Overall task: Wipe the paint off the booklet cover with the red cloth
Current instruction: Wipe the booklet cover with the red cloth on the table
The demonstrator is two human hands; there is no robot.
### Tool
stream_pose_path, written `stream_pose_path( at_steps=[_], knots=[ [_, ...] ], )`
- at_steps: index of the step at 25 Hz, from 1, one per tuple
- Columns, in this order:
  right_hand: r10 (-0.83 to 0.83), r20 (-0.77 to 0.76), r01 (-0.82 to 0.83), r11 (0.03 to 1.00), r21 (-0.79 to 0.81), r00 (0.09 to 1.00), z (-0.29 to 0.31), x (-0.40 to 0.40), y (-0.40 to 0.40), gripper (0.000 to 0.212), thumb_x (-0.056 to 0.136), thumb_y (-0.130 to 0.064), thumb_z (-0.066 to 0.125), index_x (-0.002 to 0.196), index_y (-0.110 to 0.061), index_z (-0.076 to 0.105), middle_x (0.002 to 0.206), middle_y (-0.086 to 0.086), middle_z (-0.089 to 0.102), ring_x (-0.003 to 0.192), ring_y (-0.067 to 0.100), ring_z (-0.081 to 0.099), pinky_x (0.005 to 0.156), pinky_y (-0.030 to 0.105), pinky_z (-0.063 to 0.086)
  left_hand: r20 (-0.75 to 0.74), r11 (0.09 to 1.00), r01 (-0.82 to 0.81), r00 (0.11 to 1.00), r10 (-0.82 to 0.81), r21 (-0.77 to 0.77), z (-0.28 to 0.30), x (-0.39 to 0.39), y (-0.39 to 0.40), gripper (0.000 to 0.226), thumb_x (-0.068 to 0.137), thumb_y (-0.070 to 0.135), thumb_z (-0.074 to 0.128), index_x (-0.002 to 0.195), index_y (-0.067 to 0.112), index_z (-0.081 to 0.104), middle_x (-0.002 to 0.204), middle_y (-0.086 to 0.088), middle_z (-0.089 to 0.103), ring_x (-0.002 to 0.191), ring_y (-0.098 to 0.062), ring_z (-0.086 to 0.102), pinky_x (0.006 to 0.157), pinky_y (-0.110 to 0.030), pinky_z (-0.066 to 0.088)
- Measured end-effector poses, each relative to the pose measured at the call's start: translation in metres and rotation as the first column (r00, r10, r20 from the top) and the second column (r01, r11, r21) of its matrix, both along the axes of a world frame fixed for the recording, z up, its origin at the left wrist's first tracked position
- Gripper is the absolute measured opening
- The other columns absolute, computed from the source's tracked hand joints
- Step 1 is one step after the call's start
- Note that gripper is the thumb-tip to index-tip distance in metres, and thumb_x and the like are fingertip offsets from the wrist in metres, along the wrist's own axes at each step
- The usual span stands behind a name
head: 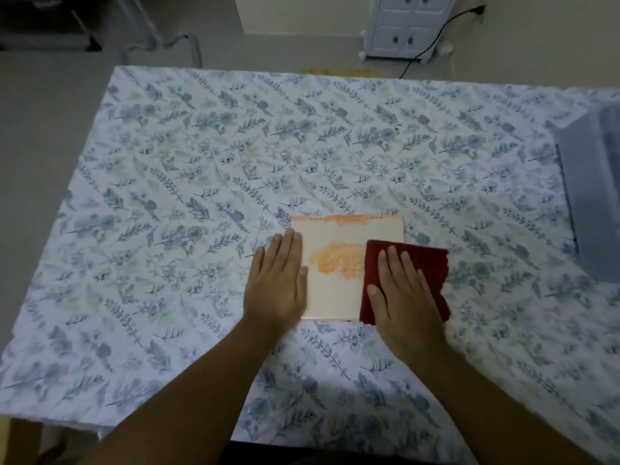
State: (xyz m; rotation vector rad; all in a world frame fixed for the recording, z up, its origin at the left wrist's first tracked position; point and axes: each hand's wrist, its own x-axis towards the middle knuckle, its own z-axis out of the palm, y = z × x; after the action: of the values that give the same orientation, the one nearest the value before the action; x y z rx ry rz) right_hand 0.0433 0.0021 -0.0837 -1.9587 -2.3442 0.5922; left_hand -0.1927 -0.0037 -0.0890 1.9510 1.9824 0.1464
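A pale spiral-bound booklet (339,297) lies flat near the table's front middle, its binding at the far edge. An orange paint smear (339,260) covers the middle of its cover, and a thinner orange streak runs along the top edge. My left hand (278,280) lies flat, fingers together, on the booklet's left edge and holds it down. My right hand (401,290) presses flat on a dark red cloth (432,263), which covers the booklet's right side and overhangs onto the table.
The table wears a white cloth with a blue leaf print (235,156). A translucent plastic box (593,196) stands at the right edge. Behind the table are a white cabinet (402,25) and a black cable (432,38) on the floor.
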Motion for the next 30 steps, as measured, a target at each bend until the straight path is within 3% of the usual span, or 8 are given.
stream_pose_path(
  at_steps=[3,6,11,16,19,24,28,30],
  knots=[
    [-0.117,-0.055,0.117,0.993,-0.007,0.992,-0.003,-0.012,0.014,0.063,0.103,-0.041,0.018,0.16,-0.016,0.009,0.168,0.001,0.006,0.154,0.016,-0.001,0.125,0.042,0.004,0.002,0.999,-0.019,1.0,0.019,0.047,-0.008,0.0,0.0,0.062,0.106,0.037,0.022,0.163,0.017,0.012,0.171,0.0,0.012,0.158,-0.017,0.004,0.127,-0.044,0.004],
    [-0.046,0.033,0.045,0.999,0.017,0.998,0.0,-0.01,-0.034,0.062,0.103,-0.037,0.024,0.16,-0.015,0.014,0.167,0.003,0.013,0.155,0.02,0.006,0.123,0.048,0.013,-0.003,0.999,-0.019,1.0,0.019,0.04,-0.009,0.0,-0.001,0.062,0.106,0.039,0.021,0.163,0.018,0.011,0.171,0.001,0.012,0.158,-0.015,0.003,0.127,-0.044,0.001],
    [-0.042,0.077,0.043,0.999,-0.02,0.996,0.001,-0.023,0.023,0.062,0.105,-0.036,0.026,0.16,-0.015,0.008,0.169,0.007,0.009,0.155,0.022,0.002,0.124,0.046,0.006,-0.003,1.0,-0.019,1.0,0.019,0.021,-0.012,-0.002,0.001,0.061,0.106,0.039,0.019,0.164,0.02,0.007,0.172,0.003,0.008,0.157,-0.013,-0.001,0.127,-0.044,0.0],
    [0.072,0.137,-0.072,0.997,-0.009,0.988,0.0,-0.017,-0.031,0.062,0.103,-0.038,0.025,0.16,-0.017,0.013,0.168,0.006,0.013,0.155,0.021,0.004,0.124,0.045,0.006,0.023,0.998,-0.044,0.999,0.044,0.042,-0.013,-0.001,0.001,0.061,0.106,0.038,0.02,0.163,0.021,0.01,0.171,0.004,0.01,0.157,-0.012,0.0,0.127,-0.044,0.001],
    [-0.049,0.111,0.052,0.998,-0.026,0.993,0.0,-0.039,0.019,0.062,0.104,-0.036,0.025,0.161,-0.019,0.007,0.169,0.005,0.009,0.155,0.022,0.002,0.124,0.045,0.005,0.017,0.998,-0.046,0.999,0.046,0.05,-0.016,-0.002,0.001,0.06,0.106,0.038,0.02,0.163,0.021,0.012,0.171,0.004,0.013,0.157,-0.013,0.002,0.127,-0.045,0.003],
    [0.071,0.159,-0.072,0.997,0.003,0.985,0.0,-0.028,-0.052,0.061,0.103,-0.039,0.024,0.161,-0.024,0.01,0.169,0.006,0.011,0.155,0.024,0.004,0.123,0.049,0.007,0.01,0.998,-0.044,0.999,0.044,0.047,-0.012,0.0,0.0,0.06,0.106,0.038,0.019,0.163,0.021,0.011,0.171,0.004,0.012,0.157,-0.013,0.002,0.127,-0.044,0.002],
    [0.008,0.112,-0.003,0.999,-0.045,0.994,0.001,-0.052,0.027,0.06,0.104,-0.041,0.022,0.16,-0.027,0.006,0.17,0.005,0.006,0.155,0.024,0.001,0.124,0.047,0.003,0.019,0.997,-0.058,0.998,0.057,0.05,-0.014,-0.001,0.0,0.06,0.106,0.038,0.02,0.163,0.023,0.012,0.171,0.005,0.013,0.157,-0.013,0.003,0.127,-0.043,0.0],
    [0.012,0.115,-0.009,1.0,-0.022,0.993,-0.001,-0.048,0.011,0.061,0.104,-0.043,0.02,0.161,-0.026,0.003,0.17,0.005,0.003,0.155,0.023,-0.002,0.124,0.047,0.003,0.018,0.997,-0.056,0.998,0.055,0.05,-0.013,0.0,0.0,0.06,0.106,0.038,0.02,0.163,0.023,0.011,0.171,0.006,0.012,0.157,-0.013,0.002,0.127,-0.043,0.0]
  ],
)
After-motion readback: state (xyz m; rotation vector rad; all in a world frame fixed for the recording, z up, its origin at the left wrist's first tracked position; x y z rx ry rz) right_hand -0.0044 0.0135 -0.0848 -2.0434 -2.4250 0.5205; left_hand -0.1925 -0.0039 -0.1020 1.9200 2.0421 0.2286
